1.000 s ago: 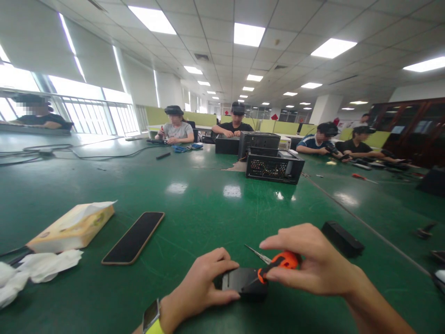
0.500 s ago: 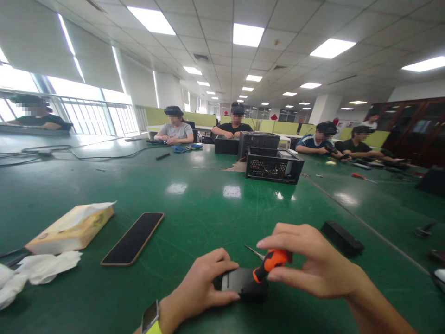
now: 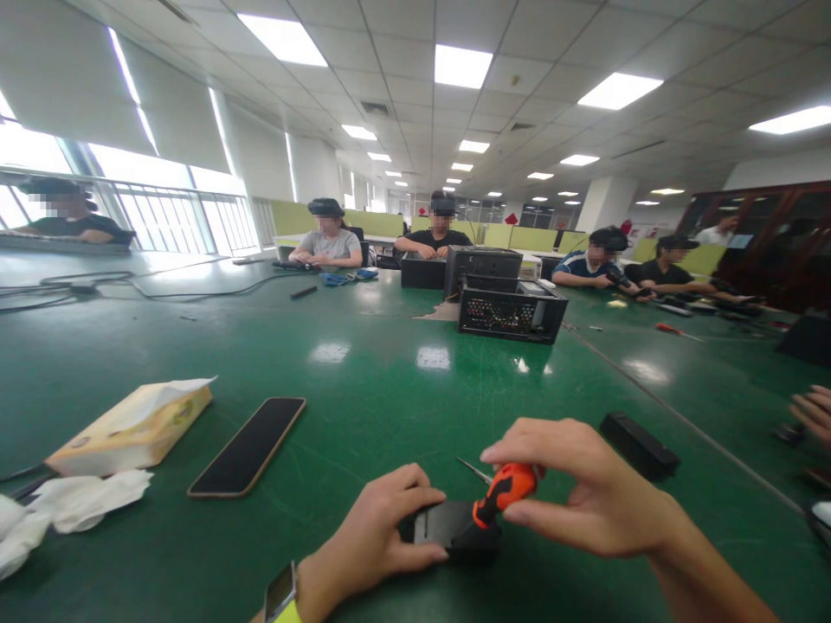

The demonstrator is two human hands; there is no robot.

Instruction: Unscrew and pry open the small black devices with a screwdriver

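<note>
A small flat black device (image 3: 454, 526) lies on the green table (image 3: 363, 381) close to me. My left hand (image 3: 376, 538), with a watch on the wrist, grips its left end between thumb and fingers. My right hand (image 3: 584, 493) pinches the orange-and-black handle of a small screwdriver (image 3: 503, 489), held tilted over the device. A thin metal tip (image 3: 473, 470) shows just left of the handle, lying on or just above the table.
A black phone (image 3: 250, 446), a tissue box (image 3: 133, 428) and crumpled tissues (image 3: 78, 502) lie to the left. A black block (image 3: 640, 444) sits to the right. Open computer cases (image 3: 510, 310) stand mid-table. Several seated people work at the far side. Another person's fingers (image 3: 811, 411) show at the right edge.
My right hand has turned the screwdriver handle more upright and shifted it slightly left. Another person's fingers have come in at the right edge. My left hand has stayed put.
</note>
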